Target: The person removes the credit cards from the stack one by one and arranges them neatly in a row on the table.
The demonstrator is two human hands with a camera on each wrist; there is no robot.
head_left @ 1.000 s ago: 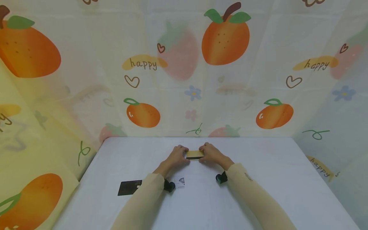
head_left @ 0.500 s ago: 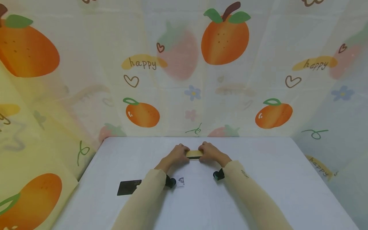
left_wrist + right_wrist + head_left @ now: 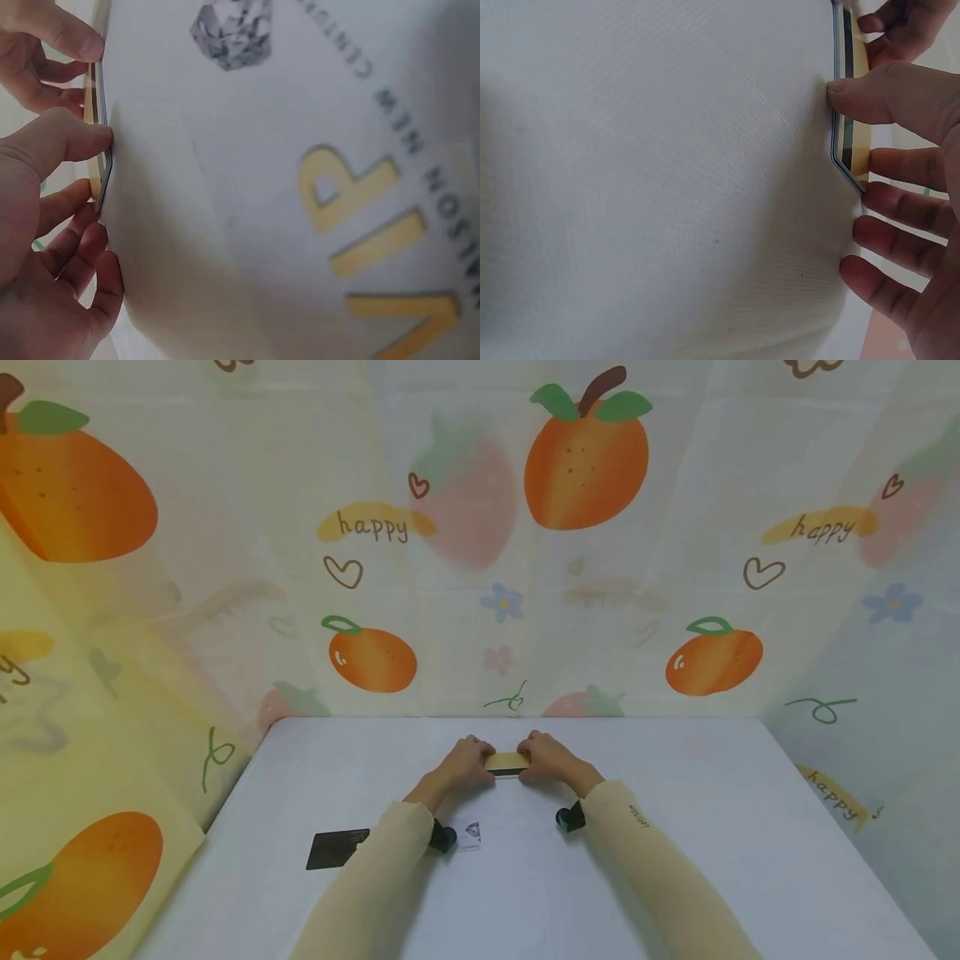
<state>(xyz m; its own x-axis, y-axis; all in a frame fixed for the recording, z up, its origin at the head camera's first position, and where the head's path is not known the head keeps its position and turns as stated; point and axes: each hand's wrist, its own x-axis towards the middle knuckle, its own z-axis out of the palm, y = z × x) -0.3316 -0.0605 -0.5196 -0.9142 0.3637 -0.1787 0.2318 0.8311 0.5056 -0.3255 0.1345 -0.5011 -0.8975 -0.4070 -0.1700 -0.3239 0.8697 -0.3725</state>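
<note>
At the far middle of the table, my two hands hold a small stack of cards (image 3: 507, 762). The top card is gold with a dark stripe, and layered edges show below it in the right wrist view. My left hand (image 3: 459, 766) pinches the left end, thumb (image 3: 82, 140) on the near edge and fingers behind. My right hand (image 3: 555, 762) grips the right end likewise, its thumb (image 3: 870, 96) on the near edge. The outer fingers of both hands touch the white tabletop (image 3: 667, 187).
A black card (image 3: 333, 850) lies left of my left forearm. Under the left wrist camera is a pale card (image 3: 470, 836) with gold VIP letters (image 3: 375, 247) and a diamond picture, partly hidden by the wrist. A fruit-print cloth (image 3: 465, 635) hangs behind the table.
Since a second ago my right hand and forearm have shifted slightly left, and the hands sit a little closer on the stack. In the last half second almost nothing has moved.
</note>
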